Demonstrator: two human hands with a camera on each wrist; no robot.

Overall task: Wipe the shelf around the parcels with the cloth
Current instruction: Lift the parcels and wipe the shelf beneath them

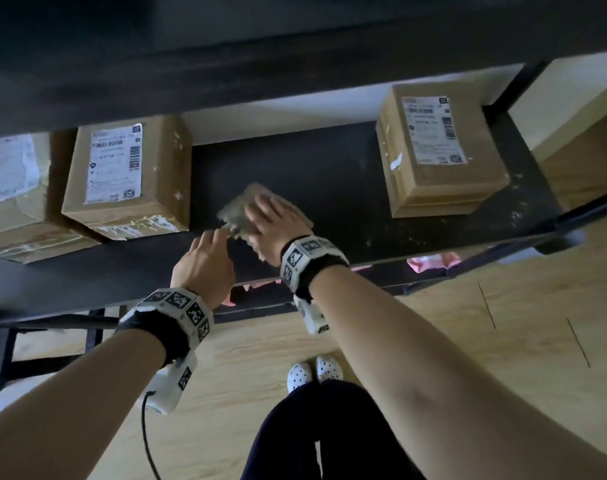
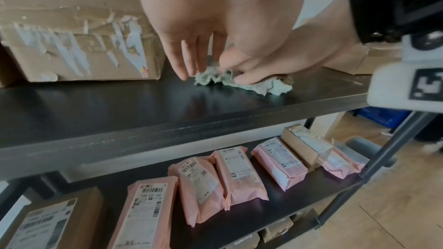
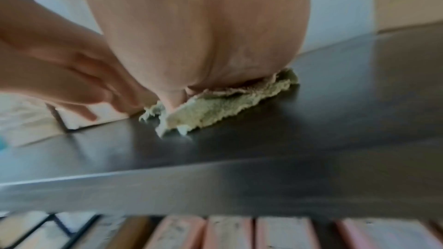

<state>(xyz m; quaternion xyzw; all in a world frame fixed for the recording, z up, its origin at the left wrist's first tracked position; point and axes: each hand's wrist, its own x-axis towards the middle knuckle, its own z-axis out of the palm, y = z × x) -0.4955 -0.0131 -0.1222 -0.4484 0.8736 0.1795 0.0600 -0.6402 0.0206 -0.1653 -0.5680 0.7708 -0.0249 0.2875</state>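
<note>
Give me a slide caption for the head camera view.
Right hand presses cloth on dark shelf between cardboard parcels; left hand touches its edge.

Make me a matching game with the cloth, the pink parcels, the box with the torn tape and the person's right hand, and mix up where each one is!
Things:
1. cloth
2. pink parcels
3. cardboard box with torn tape
4. right hand

Places or states:
A. lined up on the lower shelf
B. pressing flat on top of the cloth
C. standing on the dark shelf, left of the cloth
D. crumpled on the dark shelf, under a hand

Right pairs: 1-D, 2-A, 3-C, 4-B
</note>
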